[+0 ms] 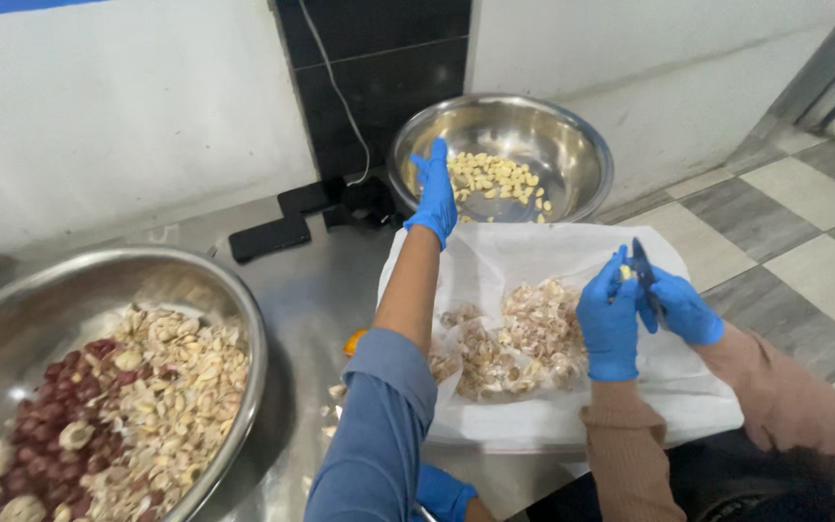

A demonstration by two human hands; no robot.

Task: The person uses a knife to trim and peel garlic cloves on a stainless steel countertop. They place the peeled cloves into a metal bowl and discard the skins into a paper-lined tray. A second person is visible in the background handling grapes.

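Garlic cloves (495, 179), peeled, are only thinly covering the far bowl (582, 135), with the left hand (434, 193) hovering spread above. The right hand (442, 493) is mostly hiding, so I cannot tell its grip. Plenty of unpeeled garlic (70, 387) is waiting in the near left bowl (12, 290).

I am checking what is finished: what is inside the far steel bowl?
Peeled pale cloves lie on the bottom of the far steel bowl. A blue-gloved hand covers its near left rim, so anything under it is hidden.
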